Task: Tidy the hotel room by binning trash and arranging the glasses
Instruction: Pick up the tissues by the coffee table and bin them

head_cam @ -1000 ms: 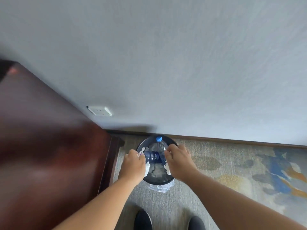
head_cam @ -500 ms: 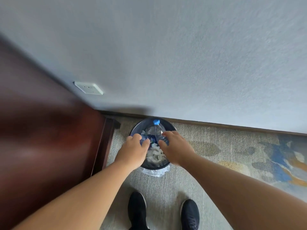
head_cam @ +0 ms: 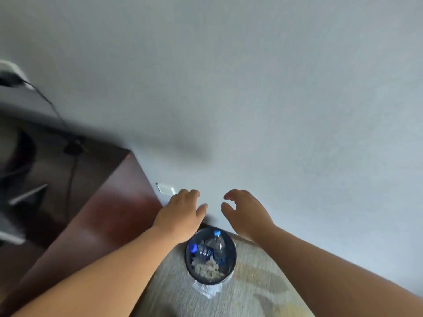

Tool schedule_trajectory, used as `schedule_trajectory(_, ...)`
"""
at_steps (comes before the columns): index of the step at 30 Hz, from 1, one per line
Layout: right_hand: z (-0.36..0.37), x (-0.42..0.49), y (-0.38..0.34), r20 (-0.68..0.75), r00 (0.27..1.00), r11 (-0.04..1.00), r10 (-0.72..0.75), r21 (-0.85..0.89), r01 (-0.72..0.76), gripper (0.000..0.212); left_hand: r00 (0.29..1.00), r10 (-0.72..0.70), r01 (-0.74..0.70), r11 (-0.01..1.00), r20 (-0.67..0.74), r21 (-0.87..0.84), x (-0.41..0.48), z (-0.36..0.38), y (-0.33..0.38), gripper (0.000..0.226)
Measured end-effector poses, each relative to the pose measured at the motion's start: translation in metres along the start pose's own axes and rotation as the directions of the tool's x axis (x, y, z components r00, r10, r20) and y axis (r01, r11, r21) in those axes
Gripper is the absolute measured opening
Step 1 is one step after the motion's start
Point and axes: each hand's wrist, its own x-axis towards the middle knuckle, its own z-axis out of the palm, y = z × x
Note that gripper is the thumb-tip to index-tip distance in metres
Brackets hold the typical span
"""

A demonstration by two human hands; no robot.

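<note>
A round dark bin (head_cam: 231,266) stands on the carpet by the wall, lined with a clear bag. Inside it lie two clear plastic bottles with blue caps (head_cam: 216,244) and crumpled white tissue (head_cam: 207,269). My left hand (head_cam: 180,213) hovers above the bin's left rim, fingers relaxed and empty. My right hand (head_cam: 246,212) hovers above its right side, fingers loosely curved, holding nothing. No glasses are in view.
A dark wooden desk (head_cam: 109,216) fills the left side, right next to the bin. A black cable (head_cam: 71,179) runs across the desk top. A white wall socket (head_cam: 166,189) sits low on the grey wall. Patterned carpet (head_cam: 256,291) lies right of the bin.
Both hands have let go of the trash in the bin and lifted up and apart. The view has tilted up, showing the desk top.
</note>
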Motion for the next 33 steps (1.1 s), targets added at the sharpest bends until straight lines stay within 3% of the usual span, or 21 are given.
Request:
schedule_trajectory(6, -0.093, -0.066, -0.086, -0.091, 0.977, 0.979, -0.195, -0.080, 0.188, 0.045, 0.979, -0.029, 0.035, 0.999, -0.202, 0.027, -0.071, -0.129, 0.035, 0.047)
schedule_trajectory(12, -0.141, -0.160, -0.151, -0.137, 0.927, 0.937, -0.350, -0.030, 0.349, 0.059, 0.923, -0.050, 0.059, 0.998, -0.381, 0.013, -0.179, -0.221, 0.050, 0.049)
schedule_trajectory(18, -0.132, -0.280, -0.213, -0.208, 0.824, 0.848, -0.526, -0.057, 0.527, 0.056, 0.840, -0.091, 0.114, 0.993, -0.535, 0.011, -0.328, -0.254, 0.038, 0.050)
schedule_trajectory(23, -0.088, -0.357, -0.281, -0.101, 0.765, 0.770, -0.637, -0.027, 0.637, 0.053, 0.802, -0.200, 0.233, 0.972, -0.563, -0.014, -0.449, -0.266, 0.010, 0.050)
schedule_trajectory(28, -0.024, -0.408, -0.357, 0.033, 0.609, 0.609, -0.793, 0.023, 0.793, 0.052, 0.675, -0.403, 0.432, 0.895, -0.618, -0.111, -0.552, -0.271, -0.042, 0.051)
schedule_trajectory(33, 0.058, -0.468, -0.428, 0.230, 0.386, 0.418, -0.893, 0.111, 0.902, 0.051, 0.455, -0.676, 0.691, 0.678, -0.579, -0.249, -0.674, -0.253, -0.091, 0.050)
